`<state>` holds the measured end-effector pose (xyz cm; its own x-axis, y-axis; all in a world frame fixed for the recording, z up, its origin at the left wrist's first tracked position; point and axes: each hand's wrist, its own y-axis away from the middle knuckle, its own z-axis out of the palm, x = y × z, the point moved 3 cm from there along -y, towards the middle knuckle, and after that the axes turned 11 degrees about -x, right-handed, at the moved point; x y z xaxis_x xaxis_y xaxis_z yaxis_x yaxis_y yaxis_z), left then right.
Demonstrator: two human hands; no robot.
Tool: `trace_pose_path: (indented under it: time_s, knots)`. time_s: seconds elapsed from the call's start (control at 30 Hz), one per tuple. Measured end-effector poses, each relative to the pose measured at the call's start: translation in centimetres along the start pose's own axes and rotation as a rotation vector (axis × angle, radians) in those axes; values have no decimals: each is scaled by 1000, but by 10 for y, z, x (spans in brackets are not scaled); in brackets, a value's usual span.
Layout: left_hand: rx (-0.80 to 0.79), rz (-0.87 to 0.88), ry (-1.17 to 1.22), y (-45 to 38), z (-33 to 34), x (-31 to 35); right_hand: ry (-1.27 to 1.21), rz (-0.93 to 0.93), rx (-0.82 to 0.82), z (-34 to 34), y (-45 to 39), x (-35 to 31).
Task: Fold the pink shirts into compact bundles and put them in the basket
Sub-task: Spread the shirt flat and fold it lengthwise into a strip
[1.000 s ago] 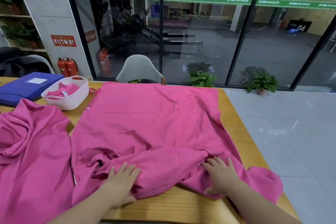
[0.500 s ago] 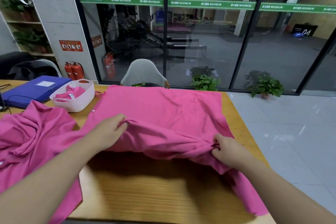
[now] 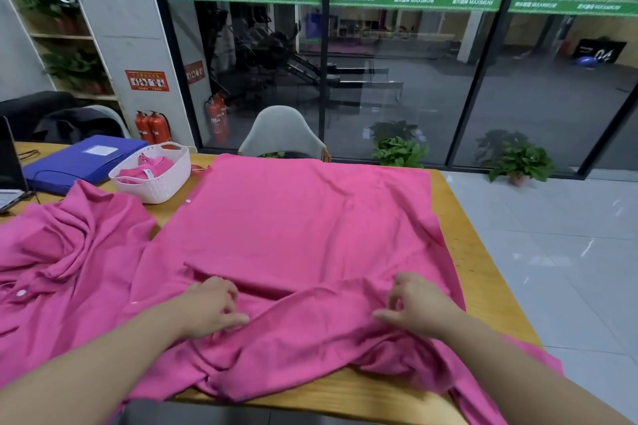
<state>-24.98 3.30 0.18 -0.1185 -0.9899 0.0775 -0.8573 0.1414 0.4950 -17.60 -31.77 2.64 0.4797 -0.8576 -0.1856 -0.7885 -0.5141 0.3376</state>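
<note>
A large pink shirt (image 3: 303, 228) lies spread over the wooden table (image 3: 483, 290), its near edge bunched into folds. My left hand (image 3: 210, 307) sits on that near edge at left of centre, fingers curled, pinching the cloth. My right hand (image 3: 414, 304) pinches the same edge further right, and creases run out from its thumb. A second pink shirt (image 3: 69, 255) lies crumpled at the left. The white plastic basket (image 3: 165, 186) stands at the back left with a folded pink bundle (image 3: 152, 167) inside.
A blue folder (image 3: 79, 162) lies behind the basket, and a laptop edge (image 3: 10, 166) shows at the far left. A grey chair (image 3: 283, 131) stands behind the table. The table's right edge drops to tiled floor with potted plants (image 3: 518, 162).
Both hands took hold of the shirt's near edge, lifted it up off the table toward the far side, and now hold it low on the cloth again, with the hem bunched.
</note>
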Motion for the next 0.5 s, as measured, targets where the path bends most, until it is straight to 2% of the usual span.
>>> trace_pose_path:
  time_s: [0.07, 0.1, 0.2, 0.27, 0.33, 0.4, 0.47, 0.5]
  knots:
    - [110, -11, 112, -6, 4, 3, -108, 32, 105, 7, -13, 5]
    - [100, -55, 161, -9, 9, 2, -180, 81, 112, 12, -17, 7]
    - [-66, -200, 177, -18, 26, 2, -343, 215, -21, 30, -22, 20]
    - [-82, -217, 69, -20, 32, 1, -298, 223, -140, 36, -21, 23]
    - [-62, -139, -50, -14, 29, 5, -150, 133, -159, 37, -18, 20]
    - [168, 8, -179, -9, 17, 3, 52, 0, -128, 34, -10, 11]
    - [286, 177, -134, 1, 9, 3, 140, -129, -116, 36, -3, 6]
    - [228, 201, -53, 6, 7, 5, 141, -199, -151, 38, 3, 1]
